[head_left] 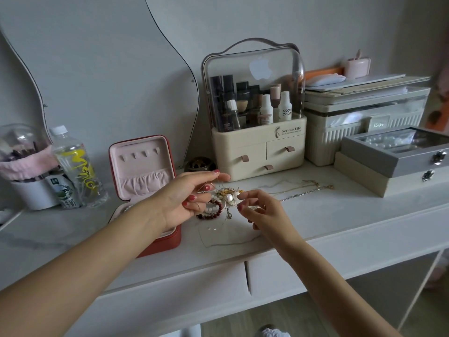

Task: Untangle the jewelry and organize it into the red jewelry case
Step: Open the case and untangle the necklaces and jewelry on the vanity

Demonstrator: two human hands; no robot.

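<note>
Over the jewelry tangle, both hands apparently pinch strands.

Dim, flat greyish daylight, soft faint shadows, wide-angle bending at the edges (corners slightly blurred), centre reasonably sharp

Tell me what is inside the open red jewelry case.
The red jewelry case shows pink lining, hooks and a gathered pocket in its lid. The left hand covers most of its base; white beads peek out.
</note>
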